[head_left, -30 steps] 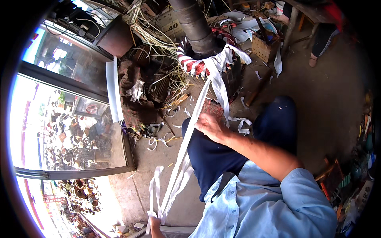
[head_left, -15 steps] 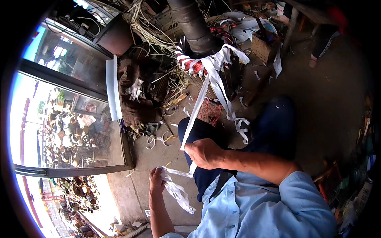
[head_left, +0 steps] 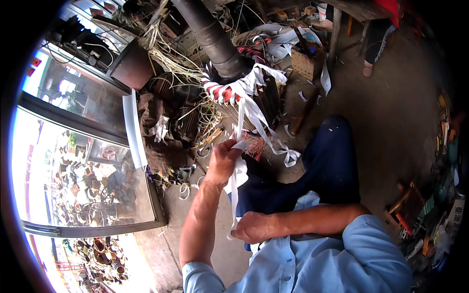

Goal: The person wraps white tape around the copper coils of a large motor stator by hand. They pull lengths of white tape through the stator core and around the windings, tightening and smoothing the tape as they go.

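A motor stator stands upright ahead of me, its red wire winding (head_left: pixel 213 93) bound with loops of white cloth tape (head_left: pixel 255 113). Loose tails of the tape hang down its near side. My left hand (head_left: pixel 224 160) is closed around the tape strip, just below and in front of the stator. A bunched length of tape dangles beneath that fist. Closer to my body, my right hand (head_left: pixel 252 227) pinches the tape low down, and the strip runs between the two hands. The fingertips of my right hand are partly hidden.
A dark pipe (head_left: pixel 212 41) rises out of the stator's middle. Cut wires (head_left: pixel 171 58) and a brown cloth (head_left: pixel 159 132) lie to the left, beside a glass door (head_left: pixel 105 180). A perforated block (head_left: pixel 307 63) stands behind; another person's foot (head_left: pixel 367 69) is at far right.
My left hand has moved up and forward onto the tape near the stator. My right hand has drawn back toward my body, still gripping tape. The view has shifted slightly.
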{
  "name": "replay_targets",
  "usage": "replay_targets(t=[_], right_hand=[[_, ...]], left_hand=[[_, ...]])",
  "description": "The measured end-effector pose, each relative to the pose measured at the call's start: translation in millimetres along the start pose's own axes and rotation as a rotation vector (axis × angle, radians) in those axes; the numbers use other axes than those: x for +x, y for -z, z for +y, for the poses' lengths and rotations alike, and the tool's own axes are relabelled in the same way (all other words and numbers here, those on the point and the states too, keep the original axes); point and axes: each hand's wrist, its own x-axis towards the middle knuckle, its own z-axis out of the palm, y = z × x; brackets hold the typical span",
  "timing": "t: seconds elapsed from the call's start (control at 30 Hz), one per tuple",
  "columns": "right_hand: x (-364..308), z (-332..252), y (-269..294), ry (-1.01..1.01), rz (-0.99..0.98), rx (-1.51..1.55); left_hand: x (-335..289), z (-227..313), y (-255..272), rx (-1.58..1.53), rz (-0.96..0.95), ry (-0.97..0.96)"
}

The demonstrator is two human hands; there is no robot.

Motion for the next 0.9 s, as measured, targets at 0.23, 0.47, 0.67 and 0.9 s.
replay_targets(t=[0.23, 0.47, 0.67, 0.9], right_hand=[[-0.7, 86.9, 59.0, -0.289, 0.525, 0.318], [40.4, 156.9, 82.3, -0.381, 0.978, 0.950], [58.4, 158.3, 109.0, -0.429, 1.120, 1.130], [24.3, 87.9, 61.4, -0.194, 0.617, 0.062]], left_hand=[[-162.2, -195.9, 126.2, 0.370, 0.375, 0.310], [-536.4, -391.0, 133.1, 1.071, 0.008, 1.136], [-527.1, -385.0, 106.6, -0.198, 0.946, 1.394], [-200.8, -215.0, 118.1, -0.403, 0.600, 0.665]])
